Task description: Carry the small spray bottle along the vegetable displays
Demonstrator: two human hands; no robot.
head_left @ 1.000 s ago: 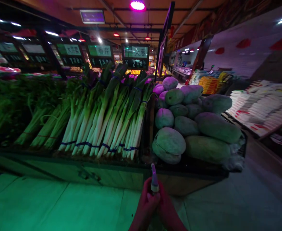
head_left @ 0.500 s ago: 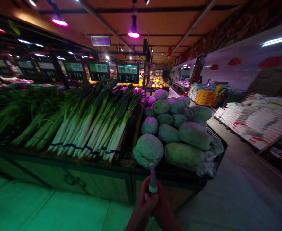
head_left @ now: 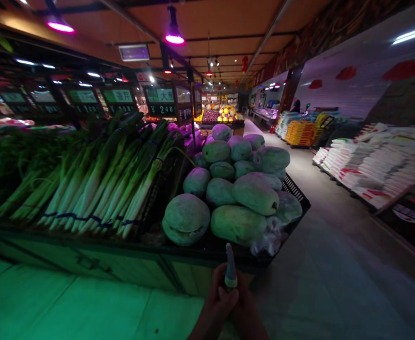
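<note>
Low in the head view, my left hand [head_left: 212,300] and my right hand [head_left: 246,304] are pressed together, fingers closed round a slim tapered tool [head_left: 230,264]. Its pale, slightly curved, knife-like tip points up and away from me, with a lighter collar just above my thumbs. The handle end is hidden in my hands, so its exact kind is unclear. Beyond the tip, apart from it, large green wax gourds [head_left: 238,225] lie heaped on the produce stand. A rounder gourd [head_left: 186,219] with a split-like crease sits at the stand's front edge.
Bundled leeks [head_left: 97,189] and leafy greens [head_left: 12,174] fill the stand to the left, under price signs [head_left: 160,101]. A black crate rim [head_left: 296,191] bounds the gourds. Across the aisle floor [head_left: 310,264] stand stacked white sacks [head_left: 388,165] and orange bags [head_left: 298,133]. A person [head_left: 295,105] is far back.
The view has swung right and moved forward, so the stand, gourds and leeks appear further left. My hands keep their grip on the tool, which now points beside the gourds' front edge.
</note>
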